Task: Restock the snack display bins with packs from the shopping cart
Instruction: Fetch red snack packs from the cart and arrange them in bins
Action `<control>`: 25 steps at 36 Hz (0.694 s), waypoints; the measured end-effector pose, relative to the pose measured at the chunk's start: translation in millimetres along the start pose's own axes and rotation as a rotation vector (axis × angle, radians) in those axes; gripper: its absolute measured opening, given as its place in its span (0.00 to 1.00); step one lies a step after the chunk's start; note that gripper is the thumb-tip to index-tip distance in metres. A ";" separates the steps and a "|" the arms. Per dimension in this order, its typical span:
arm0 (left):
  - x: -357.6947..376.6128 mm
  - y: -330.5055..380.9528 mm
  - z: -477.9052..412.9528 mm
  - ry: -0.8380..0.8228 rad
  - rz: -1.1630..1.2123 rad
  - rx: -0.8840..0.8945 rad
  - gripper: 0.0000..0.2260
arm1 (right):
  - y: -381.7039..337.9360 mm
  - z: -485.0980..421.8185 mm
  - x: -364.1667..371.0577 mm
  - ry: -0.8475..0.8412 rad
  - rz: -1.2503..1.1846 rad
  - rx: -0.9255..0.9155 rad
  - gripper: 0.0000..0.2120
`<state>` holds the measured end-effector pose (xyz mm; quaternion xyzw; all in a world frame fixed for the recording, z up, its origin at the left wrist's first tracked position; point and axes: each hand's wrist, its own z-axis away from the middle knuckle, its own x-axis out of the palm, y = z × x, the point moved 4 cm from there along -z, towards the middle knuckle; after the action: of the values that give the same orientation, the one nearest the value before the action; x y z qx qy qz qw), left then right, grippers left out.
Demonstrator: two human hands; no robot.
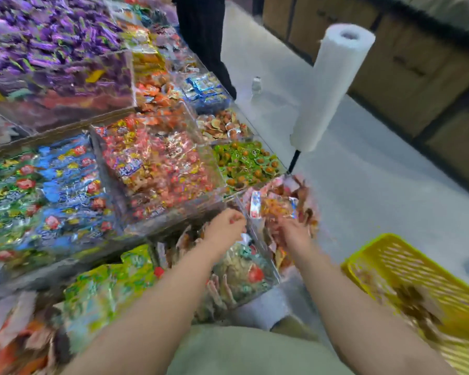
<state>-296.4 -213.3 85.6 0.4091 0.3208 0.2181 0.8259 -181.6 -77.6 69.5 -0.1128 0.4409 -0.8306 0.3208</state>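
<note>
Just below the right grip, which bunches round a loose, blurred handful of packs over the corner bin, lies the floor, where slipping packs could spill; the left grip alongside is curled, contents unclear.

Roll stand just beside bin, aisle open

2 bare forearms lead to the left hand and the right hand, bare as well. Beneath them shows a pale olive-green garment, probably a shirt, blurred.
</note>
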 end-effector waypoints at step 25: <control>274.8 -60.6 70.5 -0.390 -0.350 -0.509 0.05 | 204.1 93.4 -364.7 0.280 -0.054 0.497 0.11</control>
<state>-48.4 -114.5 -28.0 0.1630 0.1580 0.0641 0.9718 231.2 8.7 -5.3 0.0733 0.2606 -0.9290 0.2522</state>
